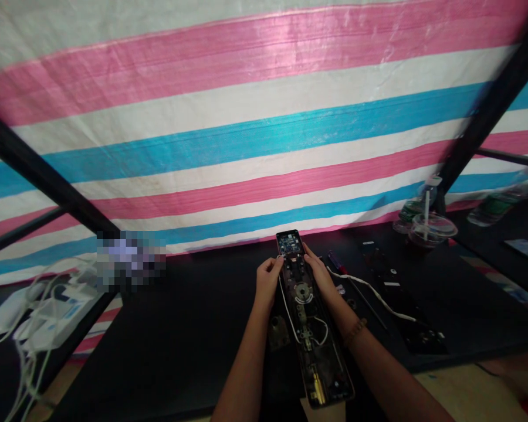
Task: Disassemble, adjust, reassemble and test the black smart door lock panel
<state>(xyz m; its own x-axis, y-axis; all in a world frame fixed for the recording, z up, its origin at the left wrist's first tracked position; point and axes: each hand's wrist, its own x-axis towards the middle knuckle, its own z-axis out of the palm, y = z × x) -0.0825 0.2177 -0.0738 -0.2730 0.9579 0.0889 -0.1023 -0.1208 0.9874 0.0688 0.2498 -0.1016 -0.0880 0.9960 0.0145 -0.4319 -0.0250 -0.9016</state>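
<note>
A long dark smart door lock panel (310, 313) is tilted up in front of me, its inner side facing me. A circuit board shows at its top end, a round mechanism in the middle and a brass-coloured part near the bottom. My left hand (269, 278) grips the upper left edge, its thumb and fingers close to a white wire. On the upper right edge, my right hand (319, 271) is closed around the panel. Beside the panel lies a small metal plate (278, 333), partly hidden by my left forearm.
Right of my arm lie a screwdriver (337, 262), a white cable (374, 287) and a dark flat panel (407, 316) on the black table (180, 328). A plastic cup (431, 228) and bottles stand at the back right. White power strips (64, 316) with tangled cables are at left.
</note>
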